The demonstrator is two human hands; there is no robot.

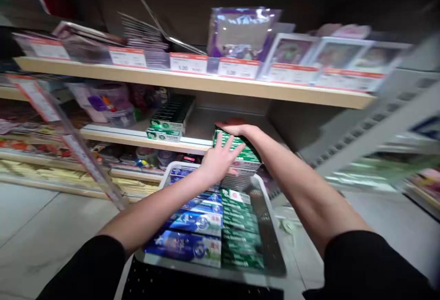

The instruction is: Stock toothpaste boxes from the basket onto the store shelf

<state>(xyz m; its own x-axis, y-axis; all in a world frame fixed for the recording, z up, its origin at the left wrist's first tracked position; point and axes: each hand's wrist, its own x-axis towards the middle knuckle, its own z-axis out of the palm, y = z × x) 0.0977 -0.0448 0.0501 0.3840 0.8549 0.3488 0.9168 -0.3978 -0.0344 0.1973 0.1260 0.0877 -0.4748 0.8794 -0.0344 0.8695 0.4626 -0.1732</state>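
A stack of green toothpaste boxes (pixel 245 153) is held between my two hands at the front edge of the middle shelf, above the far end of a basket. My left hand (pixel 220 158) presses on the near side of the stack with its fingers spread. Over the far top edge reaches my right hand (pixel 235 127), its fingertips partly hidden. In the grey basket (pixel 271 222) below, blue boxes (pixel 182 245) fill the left side and more green boxes (pixel 240 226) the right.
On the middle shelf (pixel 137 134), a row of green boxes (pixel 173 114) lies left of my hands. The upper shelf (pixel 192 78) overhangs them, carrying packets and price tags. A slanted price-tag strip (pixel 82 158) stands at left, a metal shelf upright (pixel 371 121) at right.
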